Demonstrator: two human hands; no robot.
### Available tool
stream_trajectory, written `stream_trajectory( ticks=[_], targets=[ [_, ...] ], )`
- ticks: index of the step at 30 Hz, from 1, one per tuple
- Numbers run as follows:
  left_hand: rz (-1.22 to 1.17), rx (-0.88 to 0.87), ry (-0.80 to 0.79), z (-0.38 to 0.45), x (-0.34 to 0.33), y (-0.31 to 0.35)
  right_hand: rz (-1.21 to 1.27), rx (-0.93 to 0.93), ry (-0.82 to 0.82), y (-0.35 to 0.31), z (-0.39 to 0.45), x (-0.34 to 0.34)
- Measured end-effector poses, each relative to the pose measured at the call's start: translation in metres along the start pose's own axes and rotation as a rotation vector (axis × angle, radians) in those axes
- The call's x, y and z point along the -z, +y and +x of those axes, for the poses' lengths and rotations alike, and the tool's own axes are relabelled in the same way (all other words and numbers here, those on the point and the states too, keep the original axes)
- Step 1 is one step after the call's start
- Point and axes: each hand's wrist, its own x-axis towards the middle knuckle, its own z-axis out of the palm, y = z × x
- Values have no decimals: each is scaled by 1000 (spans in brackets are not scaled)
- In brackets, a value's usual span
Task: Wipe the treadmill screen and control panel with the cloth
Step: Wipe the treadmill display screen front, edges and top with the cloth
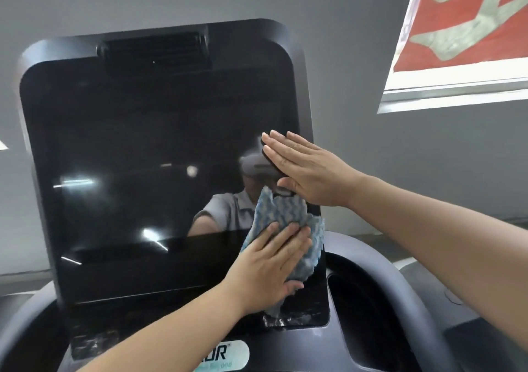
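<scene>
**Wiping the screen: the job looks partly done**

The person's left hand (268,266) lies flat on the blue and white cloth (288,228), with the fingers straight and close together, pressing the cloth onto the lower right part of the treadmill screen (137,148); the cloth is bunched up a bit, and part of it sticks out above the fingers and part hangs below the palm. The right hand (308,168) is flat too, fingers straight and side by side, resting on the right edge of the screen just above the cloth; it holds nothing, and it seems to steady the screen.

How much has been wiped is hard to tell; the glass is dark and shiny all over, with bright spots of light in it, so clean parts and dirty parts look alike. The cloth is near the bottom right corner, so the wipe may be close to the end of the screen. Below the screen, the control panel (94,340) looks scuffed and spotty, and so does the bottom right corner; that part probably still needs a wipe. A round logo sticker (225,354) sits at the bottom; a red banner (463,20) hangs on the wall.
</scene>
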Motion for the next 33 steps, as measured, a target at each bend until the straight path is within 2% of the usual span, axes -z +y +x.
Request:
stream_trajectory(
  ticks=[3,5,6,9,11,13,16,18,20,23,25,27,30,32,33],
  targets=[
    [75,-179,-38,-27,-11,6,13,-7,-10,-1,-1,2],
    [105,-203,-20,-22,-10,-1,26,-14,-23,0,0,3],
    [120,-178,-2,-14,-7,-7,28,-7,-34,0,0,4],
    [56,87,46,18,11,-25,12,4,-74,2,0,5],
    [13,187,62,26,14,-24,17,7,-89,3,-1,6],
    [-3,102,27,12,7,-11,17,0,-87,1,-1,6],
    [91,-208,-46,-20,-7,-4,48,-11,-58,-1,1,6],
    [161,-310,-45,-24,-7,-15,43,-10,-44,-1,0,6],
    [154,-255,2,-9,0,-25,26,-4,-53,1,-1,6],
    [88,3,77,20,11,-26,8,-9,-65,0,0,4],
    [48,83,69,21,10,-21,-1,-20,-58,-2,1,2],
    [50,-10,27,4,4,-16,-15,-31,-47,-4,1,0],
    [148,-294,-81,-28,-7,-15,-5,-53,-28,-8,1,0],
    [205,-373,-66,-23,-7,-24,-12,-65,-16,-9,2,-1],
    [196,-359,-35,-15,-4,-28,-17,-71,-12,-10,2,-1]
  ],
)
